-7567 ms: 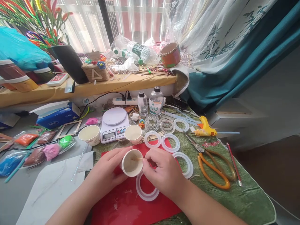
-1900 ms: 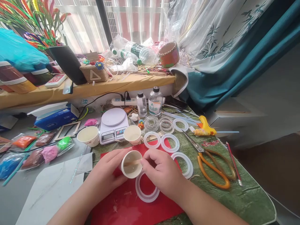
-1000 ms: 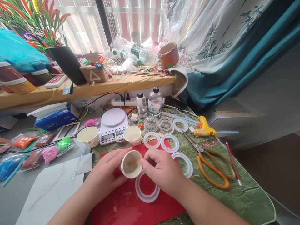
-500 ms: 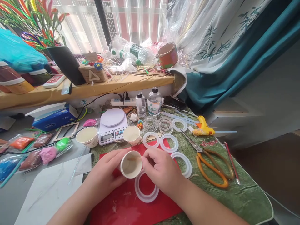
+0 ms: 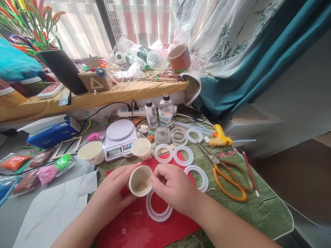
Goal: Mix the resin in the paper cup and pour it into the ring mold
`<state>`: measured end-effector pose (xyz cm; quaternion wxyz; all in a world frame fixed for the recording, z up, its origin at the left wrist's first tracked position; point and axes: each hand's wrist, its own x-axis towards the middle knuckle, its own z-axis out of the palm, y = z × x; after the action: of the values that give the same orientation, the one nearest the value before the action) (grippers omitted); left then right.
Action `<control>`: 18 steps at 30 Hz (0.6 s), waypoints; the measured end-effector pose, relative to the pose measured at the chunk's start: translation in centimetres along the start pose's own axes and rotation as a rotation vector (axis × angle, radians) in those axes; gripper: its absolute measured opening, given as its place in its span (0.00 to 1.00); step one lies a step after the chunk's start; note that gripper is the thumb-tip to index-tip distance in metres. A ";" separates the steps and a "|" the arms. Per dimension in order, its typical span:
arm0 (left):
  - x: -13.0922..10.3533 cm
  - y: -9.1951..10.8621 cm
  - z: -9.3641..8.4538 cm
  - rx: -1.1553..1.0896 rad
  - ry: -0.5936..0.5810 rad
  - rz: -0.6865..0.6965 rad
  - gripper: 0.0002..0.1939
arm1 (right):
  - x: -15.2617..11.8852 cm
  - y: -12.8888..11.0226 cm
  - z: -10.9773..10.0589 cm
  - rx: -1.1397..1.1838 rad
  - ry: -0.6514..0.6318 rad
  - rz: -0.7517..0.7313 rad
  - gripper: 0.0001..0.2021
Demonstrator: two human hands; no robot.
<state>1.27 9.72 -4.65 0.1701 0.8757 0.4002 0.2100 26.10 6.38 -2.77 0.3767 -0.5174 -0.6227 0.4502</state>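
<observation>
My left hand wraps round a paper cup, which leans toward me over the red sheet. At the cup's right rim my right hand is pinched on a thin wooden stick; its lower end dips into the cup and is blurred. Some clear liquid seems to lie in the cup's bottom. Just below the hands a white ring mould rests on the red sheet. More ring moulds lie beyond and to the right of my right hand.
Behind the hands stand a second paper cup, a third cup and a kitchen scale. Two clear bottles are farther back. To the right lie scissors, a yellow glue gun and a pencil. Clay packets are left.
The stick has moved within the cup and now looks more blurred, pointing lower. Both hands keep their hold. The whole view has shifted slightly.
</observation>
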 end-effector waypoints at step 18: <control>0.1 0.1 0.0 -0.010 0.014 0.038 0.24 | 0.0 0.2 0.1 -0.003 0.022 0.004 0.12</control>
<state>1.35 9.72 -4.61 0.1678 0.8809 0.3834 0.2212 26.05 6.35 -2.98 0.3821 -0.5241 -0.6181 0.4442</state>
